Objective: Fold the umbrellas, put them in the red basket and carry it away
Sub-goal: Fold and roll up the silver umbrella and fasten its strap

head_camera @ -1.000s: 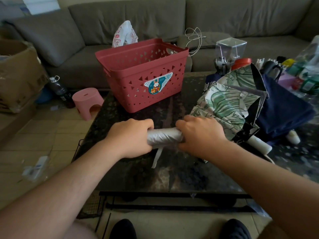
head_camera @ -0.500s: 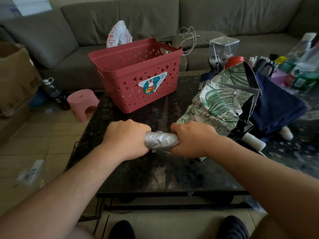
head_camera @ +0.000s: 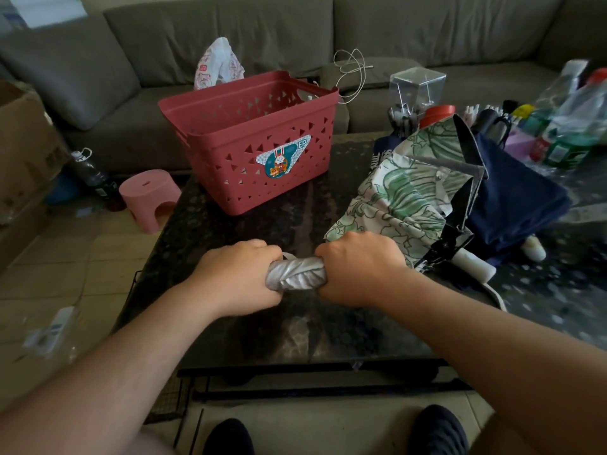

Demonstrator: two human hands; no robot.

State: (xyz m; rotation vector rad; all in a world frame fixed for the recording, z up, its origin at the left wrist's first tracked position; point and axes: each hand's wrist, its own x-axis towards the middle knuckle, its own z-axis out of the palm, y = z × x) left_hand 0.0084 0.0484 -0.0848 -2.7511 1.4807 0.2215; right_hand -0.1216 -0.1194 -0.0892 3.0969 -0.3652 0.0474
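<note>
Evidently both fists, left hand and right hand, around silver umbrella.

A home living room: a grey-green sectional sofa wraps behind a dark stone coffee table, with a pink plastic stool and cardboard box on the tiled floor.

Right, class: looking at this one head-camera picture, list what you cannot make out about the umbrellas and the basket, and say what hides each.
- Silver umbrella, head view: both ends hidden inside the left hand and right hand.
- Red basket: its floor is hidden by the near wall.
- Leaf-print umbrella: its near edge is covered by the right hand.
- Navy umbrella: largely under the leaf-print one.
</note>
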